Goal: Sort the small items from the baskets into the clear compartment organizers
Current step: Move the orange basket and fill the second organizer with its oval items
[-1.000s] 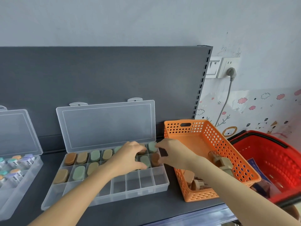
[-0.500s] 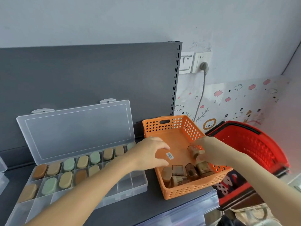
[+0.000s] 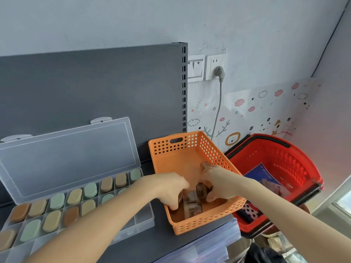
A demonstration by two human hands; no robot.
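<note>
Nearest you, the dark shelf (image 3: 161,242) ends in a front edge with a clear price strip (image 3: 209,243) along it. Both your forearms cross that edge and angle inward.

On the left stands the clear organizer (image 3: 144,223), its front right corner close to the shelf edge. Oval pieces (image 3: 57,201) in green, tan and brown fill its rear rows. Your left forearm lies over its right end. A narrow strip of bare shelf separates the organizer's right wall from the orange basket (image 3: 199,223), so the two stand apart.

The basket's near right corner reaches the end of the shelf. The small items (image 3: 191,205) lie bunched against its front wall, and the rear half of its floor is open.

Your left hand (image 3: 169,188) dips in over the left wall, fingers curled down onto the items. I cannot tell whether it holds one. Your right hand (image 3: 218,185) comes in over the right wall, with fingers and thumb pinching a dark brown case (image 3: 202,189) raised above the others.

Right of the shelf is a red basket (image 3: 284,168), its rim just beside the orange basket's right wall.

Behind, the organizer's lid (image 3: 72,154) leans up toward the grey back panel (image 3: 95,88). On the wall beyond, a plug (image 3: 219,72) sits in a socket.
</note>
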